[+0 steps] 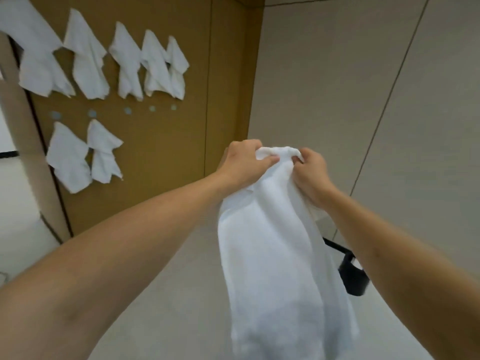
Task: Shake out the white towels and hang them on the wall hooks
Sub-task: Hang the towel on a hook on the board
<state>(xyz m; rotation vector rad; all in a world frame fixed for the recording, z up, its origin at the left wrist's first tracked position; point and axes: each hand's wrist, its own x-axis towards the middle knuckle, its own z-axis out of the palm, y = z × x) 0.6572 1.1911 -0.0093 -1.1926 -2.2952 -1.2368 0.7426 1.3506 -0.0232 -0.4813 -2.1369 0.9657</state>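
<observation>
A white towel (278, 255) hangs down in front of me, bunched at its top edge. My left hand (244, 162) grips the top left of that edge, thumb over the cloth. My right hand (310, 172) pinches the top right, fingers curled into the fabric. The two hands are close together. On the brown wall panel (166, 152) to the left, several white towels (88, 58) hang in an upper row, and two more towels (85, 157) hang lower down. A row of small round grey hooks (127, 110) sits bare between the two rows.
A pale beige wall (363, 100) fills the right side. A black bracket or holder (353, 278) sticks out low on the right, partly behind the towel. A light door frame (23, 152) edges the panel on the left.
</observation>
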